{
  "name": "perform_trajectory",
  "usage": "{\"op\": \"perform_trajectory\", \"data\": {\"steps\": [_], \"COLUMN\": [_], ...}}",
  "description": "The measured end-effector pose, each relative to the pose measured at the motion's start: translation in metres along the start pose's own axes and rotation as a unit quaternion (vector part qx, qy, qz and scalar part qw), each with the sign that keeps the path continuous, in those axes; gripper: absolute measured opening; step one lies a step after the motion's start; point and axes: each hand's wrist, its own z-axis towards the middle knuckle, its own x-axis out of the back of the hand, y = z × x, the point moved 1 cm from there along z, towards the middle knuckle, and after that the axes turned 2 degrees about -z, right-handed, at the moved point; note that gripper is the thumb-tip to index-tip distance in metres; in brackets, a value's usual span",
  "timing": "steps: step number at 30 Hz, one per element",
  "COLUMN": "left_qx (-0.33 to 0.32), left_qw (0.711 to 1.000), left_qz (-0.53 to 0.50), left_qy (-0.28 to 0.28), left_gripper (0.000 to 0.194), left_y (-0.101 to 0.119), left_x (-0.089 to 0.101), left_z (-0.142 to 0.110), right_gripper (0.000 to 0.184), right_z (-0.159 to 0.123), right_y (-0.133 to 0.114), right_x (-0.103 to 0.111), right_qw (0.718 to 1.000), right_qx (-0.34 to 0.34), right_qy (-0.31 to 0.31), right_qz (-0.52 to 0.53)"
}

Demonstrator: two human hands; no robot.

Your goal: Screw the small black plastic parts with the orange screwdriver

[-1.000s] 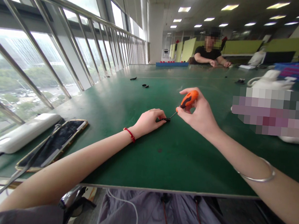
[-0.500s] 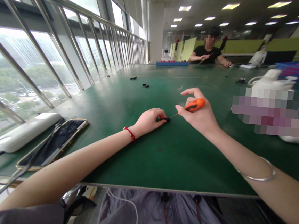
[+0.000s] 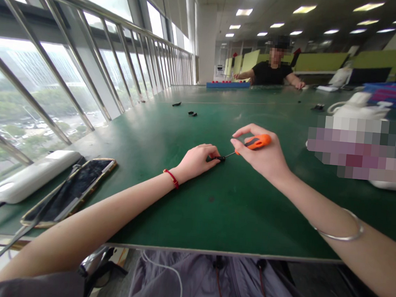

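On the green table my left hand is closed, pinching a small black part against the tabletop; my fingers cover much of it. An orange-and-black screwdriver lies in my right hand, its handle between thumb and palm. The index finger arches above the handle, apart from it. The screwdriver's thin metal shaft slants down to the left, its tip at the right end of the black part. Whether the tip sits in a screw is too small to tell.
Small black pieces lie farther back. At left rest a phone and a white elongated device with a cable. A white object stands at right near a blue basket. A person sits across, beside a blue strip.
The screwdriver handle has tipped lower to the right, and my right fingers have shifted around it. My left hand stays put. The person across has moved one arm out towards the blue strip.
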Motion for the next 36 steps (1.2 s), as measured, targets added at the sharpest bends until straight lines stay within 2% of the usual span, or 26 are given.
{"op": "perform_trajectory", "data": {"steps": [2, 6, 9, 12, 13, 17, 18, 20, 23, 27, 28, 32, 36], "left_qx": [0.002, -0.001, -0.002, 0.001, 0.002, 0.0, -0.002, -0.005, -0.007, -0.001, 0.0, -0.003, -0.003], "left_qw": [1.0, 1.0, 1.0, 1.0, 1.0, 1.0, 1.0, 1.0, 1.0, 1.0, 1.0, 1.0, 1.0], "left_qz": [0.002, 0.002, 0.001, 0.002, 0.002, 0.003, 0.002, 0.0, -0.002, -0.001, -0.001, -0.002, -0.001], "left_qy": [-0.001, 0.002, 0.001, 0.0, 0.0, 0.002, 0.003, 0.005, 0.005, 0.001, 0.0, 0.0, 0.002], "left_gripper": [0.014, 0.013, 0.013, 0.013, 0.013, 0.013, 0.013, 0.013, 0.012, 0.012, 0.012, 0.012, 0.012], "left_y": [-0.0001, -0.0002, 0.0001, 0.0003, 0.0003, -0.0002, -0.0003, -0.0003, 0.0002, 0.0007, 0.0007, 0.0006, 0.0], "left_x": [0.0, 0.0, 0.0, 0.0, 0.0, -0.0004, -0.0004, -0.0004, -0.0001, 0.0003, 0.0004, 0.0006, 0.0003], "left_z": [-0.0001, 0.0001, 0.0002, 0.0003, 0.0003, 0.0004, 0.0004, 0.0005, 0.0005, 0.0006, 0.0006, 0.0007, 0.0008], "right_gripper": [0.015, 0.04, 0.025, 0.013, 0.014, 0.039, 0.039, 0.027, 0.014, 0.035, 0.035, 0.016, 0.028], "right_z": [0.0, 0.0001, 0.0002, 0.0004, 0.0004, 0.0006, 0.0007, 0.0008, 0.0009, 0.0006, 0.0005, 0.0002, 0.0005], "right_y": [0.0005, 0.001, 0.001, 0.0012, 0.0013, 0.0022, 0.0025, 0.0029, 0.0029, 0.0022, 0.002, 0.0019, 0.0027], "right_x": [-0.0003, -0.0006, -0.0002, -0.0006, -0.0009, -0.0012, -0.0012, -0.0008, -0.0003, -0.0003, -0.0004, -0.0007, -0.0013], "right_qw": [1.0, 0.999, 1.0, 1.0, 1.0, 0.999, 0.999, 1.0, 1.0, 0.999, 0.999, 1.0, 0.999], "right_qx": [0.015, 0.011, -0.003, 0.011, 0.018, 0.012, 0.002, -0.011, 0.004, 0.013, 0.006, -0.004, 0.012], "right_qy": [0.01, 0.02, 0.008, -0.002, 0.002, 0.023, 0.021, 0.011, 0.011, 0.021, 0.014, -0.005, 0.004], "right_qz": [0.023, 0.035, -0.005, 0.004, 0.017, 0.048, 0.036, 0.004, 0.001, 0.04, 0.036, 0.016, 0.04]}}
